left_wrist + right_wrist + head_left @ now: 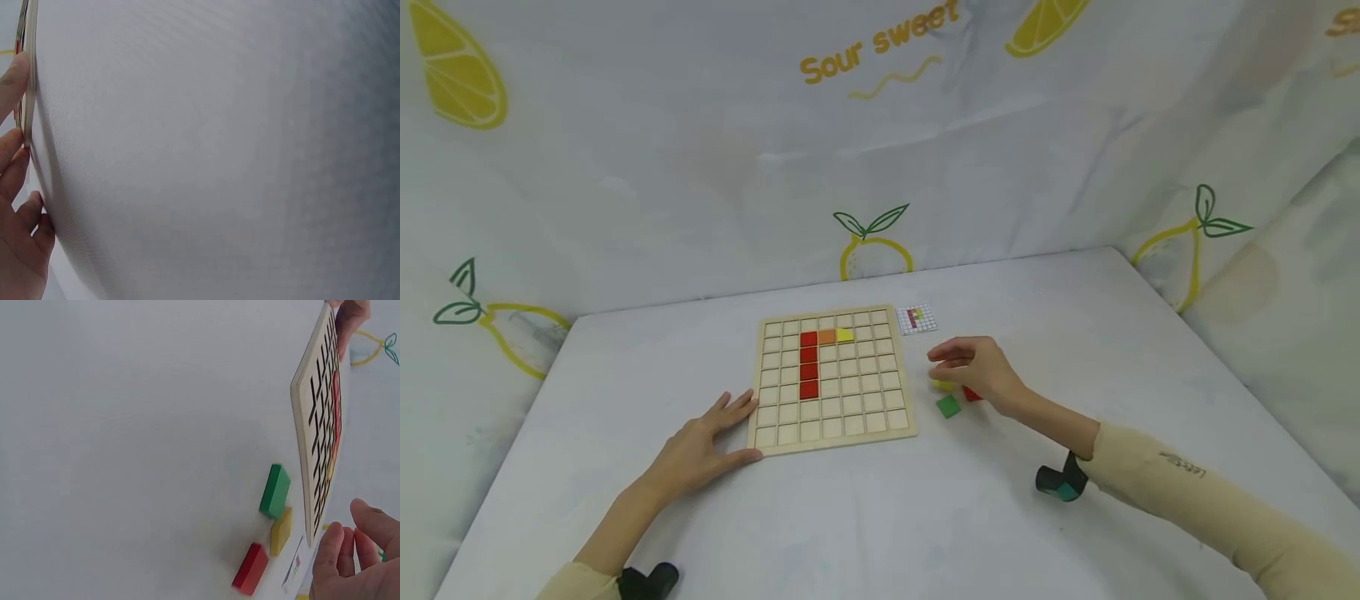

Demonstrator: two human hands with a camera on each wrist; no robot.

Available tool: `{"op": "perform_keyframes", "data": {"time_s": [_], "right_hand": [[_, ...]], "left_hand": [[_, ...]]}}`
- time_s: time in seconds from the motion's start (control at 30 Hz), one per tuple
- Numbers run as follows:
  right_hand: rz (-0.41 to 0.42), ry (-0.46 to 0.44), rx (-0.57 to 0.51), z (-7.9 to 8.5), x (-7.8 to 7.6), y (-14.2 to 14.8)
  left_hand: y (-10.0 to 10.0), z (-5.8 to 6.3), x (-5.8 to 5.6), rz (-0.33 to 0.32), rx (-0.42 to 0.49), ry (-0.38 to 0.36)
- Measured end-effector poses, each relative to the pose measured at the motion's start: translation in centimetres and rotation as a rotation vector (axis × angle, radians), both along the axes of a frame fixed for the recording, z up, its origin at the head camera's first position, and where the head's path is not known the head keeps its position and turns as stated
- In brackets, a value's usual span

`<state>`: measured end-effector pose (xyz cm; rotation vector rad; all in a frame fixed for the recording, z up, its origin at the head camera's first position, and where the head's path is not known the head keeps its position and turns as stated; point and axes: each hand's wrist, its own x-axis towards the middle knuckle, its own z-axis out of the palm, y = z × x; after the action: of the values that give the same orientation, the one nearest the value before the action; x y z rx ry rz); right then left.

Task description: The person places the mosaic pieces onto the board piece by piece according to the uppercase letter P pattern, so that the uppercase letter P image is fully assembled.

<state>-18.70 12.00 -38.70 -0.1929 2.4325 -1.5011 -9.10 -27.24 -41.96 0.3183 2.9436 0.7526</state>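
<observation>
Where the white tabletop (865,517) runs back across the frame, it meets a pale cloth backdrop (700,192), printed with lemons and, top centre, the words "Sour sweet". Backdrop creased; more lemons at the left and right edges. Bare white surface fills most of the left wrist view.

Wooden grid board (850,405) lies flat at mid-frame, slightly skewed. Set in its cells: a column of four red tiles (808,372), an orange tile (827,337) right of the topmost, then a yellow tile (845,335). Small printed card (917,319) just beside the board's upper right corner, with coloured squares on a grid.

Left hand (703,446) at the board's left edge, fingers spread and touching the rim, thumb by the lower left corner. Right hand (981,371) above the loose pieces, right of the board; fingers lightly bent, thumb apart from them, nothing seen between the tips. Below it, close together: green tile (275,491), second yellow tile (282,531), loose red tile (251,569). From the head view the hand partly covers the yellow and red pieces.

Beige sleeves (1195,492) on both arms; dark device (1063,478) at the right wrist, another lower left.
</observation>
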Motion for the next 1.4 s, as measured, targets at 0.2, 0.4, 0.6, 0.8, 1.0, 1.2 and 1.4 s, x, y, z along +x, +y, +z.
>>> {"op": "perform_keyframes", "data": {"time_s": [0.2, 0.4, 0.6, 0.8, 1.0, 1.2, 1.4], "right_hand": [[0.005, 0.053, -0.023, -0.4, 0.2, 3.9], [0.049, 0.079, -0.023, -1.2, 0.2, 6.5], [0.149, 0.095, -0.055, -2.3, -0.2, 7.3], [0.237, 0.119, -0.025, -3.0, -0.8, 7.0], [0.265, 0.14, 0.051, -2.9, -0.7, 7.3], [0.263, 0.187, 0.087, -2.9, -0.2, 8.0], [0.251, 0.211, 0.106, -3.3, 0.0, 8.4]], "left_hand": [[-0.2, -0.1, 0.1, -0.001, 0.002, 0.001], [-0.4, -0.2, 0.3, 0.01, -0.002, 0.004], [-0.5, -0.3, 0.4, 0.021, 0.001, -0.002], [-0.3, -0.5, 0.3, 0.015, 0.012, -0.01], [-0.2, -0.4, 0.2, 0.009, 0.007, -0.012], [-0.1, -0.3, 0.1, 0.009, 0.008, -0.012], [-0.2, -0.4, 0.1, 0.011, 0.004, -0.021]]}}
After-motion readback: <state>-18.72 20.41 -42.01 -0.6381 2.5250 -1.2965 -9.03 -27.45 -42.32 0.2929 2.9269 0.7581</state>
